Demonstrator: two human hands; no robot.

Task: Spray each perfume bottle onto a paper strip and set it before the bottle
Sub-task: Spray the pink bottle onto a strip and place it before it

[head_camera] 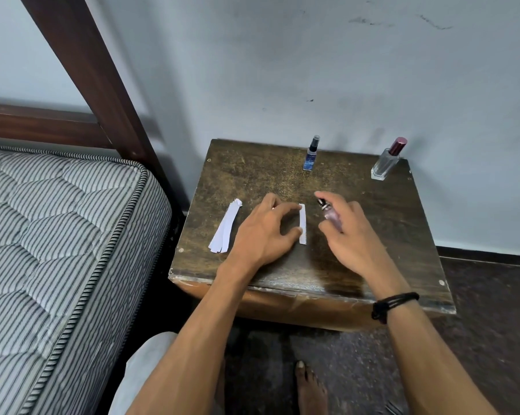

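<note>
My left hand (pixel 264 232) pinches a white paper strip (pixel 303 224) between thumb and fingers, holding it upright on its edge above the table. My right hand (pixel 347 232) grips a small pinkish perfume bottle (pixel 332 215), its black nozzle pointing left at the strip, index finger over the top. A small blue spray bottle (pixel 312 155) stands at the back middle of the wooden table (pixel 387 223). A clear square bottle with a dark red cap (pixel 388 160) stands at the back right corner. Several spare paper strips (pixel 225 227) lie fanned at the table's left.
A striped mattress (pixel 58 250) on a dark wooden bed frame (pixel 85 64) sits close to the table's left side. The wall runs right behind the bottles. My knee (pixel 145 366) and bare foot (pixel 309 387) are below the table's front edge.
</note>
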